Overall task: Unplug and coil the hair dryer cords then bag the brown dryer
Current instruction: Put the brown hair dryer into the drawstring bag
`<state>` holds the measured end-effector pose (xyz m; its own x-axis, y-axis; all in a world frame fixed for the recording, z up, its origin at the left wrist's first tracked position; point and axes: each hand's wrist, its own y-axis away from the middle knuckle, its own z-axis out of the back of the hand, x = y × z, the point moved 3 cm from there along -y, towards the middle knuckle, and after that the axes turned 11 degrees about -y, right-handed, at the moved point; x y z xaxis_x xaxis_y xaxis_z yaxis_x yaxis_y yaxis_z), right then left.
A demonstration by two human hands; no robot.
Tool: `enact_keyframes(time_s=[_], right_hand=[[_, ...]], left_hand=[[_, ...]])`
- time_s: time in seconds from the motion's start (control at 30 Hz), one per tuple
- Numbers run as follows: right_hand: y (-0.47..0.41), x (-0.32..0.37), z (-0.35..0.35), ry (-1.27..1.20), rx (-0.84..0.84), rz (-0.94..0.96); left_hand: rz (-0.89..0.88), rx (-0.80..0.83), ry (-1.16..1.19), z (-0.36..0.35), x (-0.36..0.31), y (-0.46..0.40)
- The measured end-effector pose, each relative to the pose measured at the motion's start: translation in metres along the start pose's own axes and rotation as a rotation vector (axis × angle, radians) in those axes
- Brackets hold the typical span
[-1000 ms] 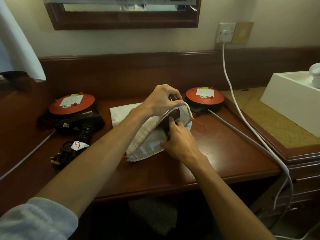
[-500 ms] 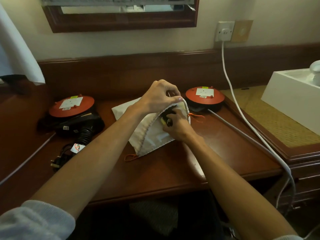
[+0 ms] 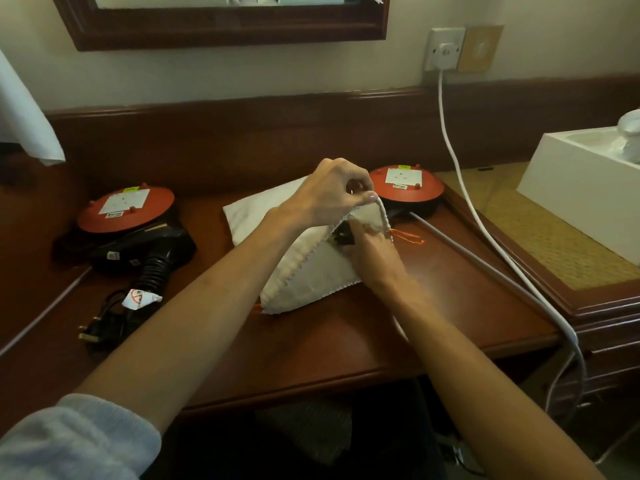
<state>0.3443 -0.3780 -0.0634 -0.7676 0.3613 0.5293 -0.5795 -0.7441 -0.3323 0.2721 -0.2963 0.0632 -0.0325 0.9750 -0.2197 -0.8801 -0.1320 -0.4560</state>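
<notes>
A cream cloth bag [image 3: 304, 271] lies in the middle of the wooden desk. My left hand [image 3: 332, 194] pinches the upper rim of its mouth and holds it up. My right hand [image 3: 372, 254] pushes a dark plug and cord [image 3: 341, 235] into the opening; the dryer inside is hidden by the cloth. An orange drawstring [image 3: 407, 237] trails from the mouth. A black hair dryer [image 3: 145, 251] lies at the left, with its coiled black cord and plug [image 3: 104, 323] in front of it.
Two red-topped cable reels stand on the desk, one at the left [image 3: 126, 211] and one behind the bag [image 3: 405, 183]. A white cable [image 3: 460, 188] runs from the wall socket [image 3: 445, 48] down over the desk's right edge. A white box [image 3: 585, 188] sits at the right.
My right hand has moved up from the bag's side to its mouth and pushed the plug further in. My left hand has lifted the rim a little higher.
</notes>
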Motion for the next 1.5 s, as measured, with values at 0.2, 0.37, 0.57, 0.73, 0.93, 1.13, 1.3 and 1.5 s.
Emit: enact_keyframes(time_s=[0.2, 0.37, 0.57, 0.73, 0.93, 1.13, 1.3, 1.5], right_hand=[[-0.006, 0.004, -0.005, 0.098, -0.197, -0.058], [-0.004, 0.009, 0.001, 0.095, -0.219, -0.069], [0.056, 0.032, 0.024, -0.066, 0.425, 0.023], [0.070, 0.004, 0.084, -0.251, -0.073, 0.054], [0.029, -0.043, 0.051, -0.282, -0.052, -0.208], [0.020, -0.018, 0.058, -0.553, -0.031, -0.145], [-0.016, 0.022, 0.109, -0.665, -0.011, 0.015], [-0.085, 0.062, 0.147, -0.464, -0.325, -0.049]], left_hand=[[0.015, 0.008, 0.021, -0.004, 0.002, -0.001], [0.025, 0.014, 0.095, -0.007, 0.015, 0.014], [0.428, 0.054, -0.017, -0.032, 0.074, 0.083], [0.624, 0.189, -0.230, -0.035, 0.071, 0.177], [0.719, 0.149, -0.289, -0.026, 0.078, 0.219], [0.808, 0.032, 0.017, 0.018, 0.107, 0.214], [0.804, -0.311, 0.593, 0.121, 0.120, 0.162], [0.689, -0.321, 0.286, 0.202, 0.128, 0.069]])
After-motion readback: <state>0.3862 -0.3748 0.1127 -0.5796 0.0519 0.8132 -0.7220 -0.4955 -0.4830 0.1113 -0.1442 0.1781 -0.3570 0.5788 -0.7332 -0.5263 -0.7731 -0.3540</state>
